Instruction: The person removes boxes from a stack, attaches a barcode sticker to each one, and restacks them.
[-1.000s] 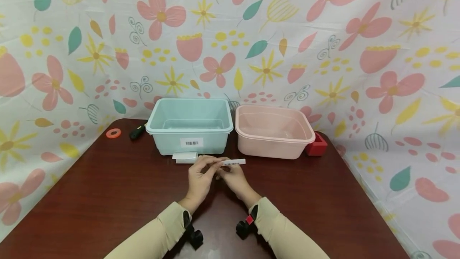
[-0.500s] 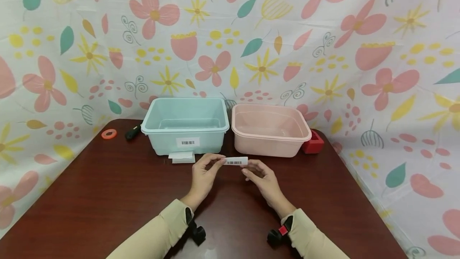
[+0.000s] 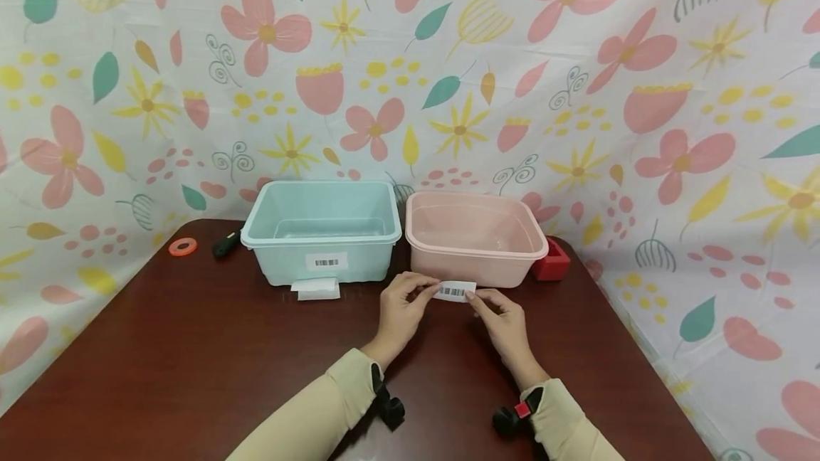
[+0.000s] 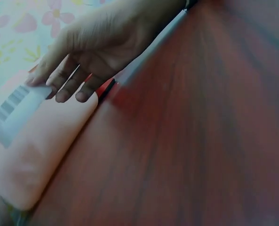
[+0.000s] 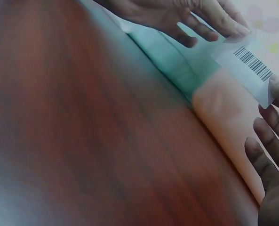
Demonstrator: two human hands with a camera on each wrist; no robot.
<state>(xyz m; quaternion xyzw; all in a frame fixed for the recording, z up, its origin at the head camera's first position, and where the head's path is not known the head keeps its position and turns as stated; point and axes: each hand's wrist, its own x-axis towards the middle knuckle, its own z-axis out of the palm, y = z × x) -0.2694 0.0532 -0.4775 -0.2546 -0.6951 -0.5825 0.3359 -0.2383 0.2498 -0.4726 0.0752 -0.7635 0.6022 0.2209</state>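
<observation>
A white barcode label (image 3: 455,292) is stretched between both hands in front of the pink basin (image 3: 474,264). My left hand (image 3: 400,315) pinches its left end between thumb and fingertips. At the other end, my right hand (image 3: 507,326) pinches the label's corner. The right wrist view shows the barcode label (image 5: 252,63) up close, its black bars facing the camera, with the left hand (image 5: 177,16) at the far end and part of the right hand (image 5: 275,155) at the near one. The light blue basin (image 3: 320,262) bears a similar barcode label (image 3: 327,262) on its front.
A piece of white paper (image 3: 317,289) lies against the blue basin's foot. An orange ring (image 3: 183,247) and a dark-handled tool (image 3: 226,244) lie at the table's back left. A red box (image 3: 552,263) stands right of the pink basin. Behind hangs a floral cloth (image 3: 410,55).
The hands were together, then the right hand moved away and now pinches the label's right end. Both hands and the label have shifted right, in front of the pink basin.
</observation>
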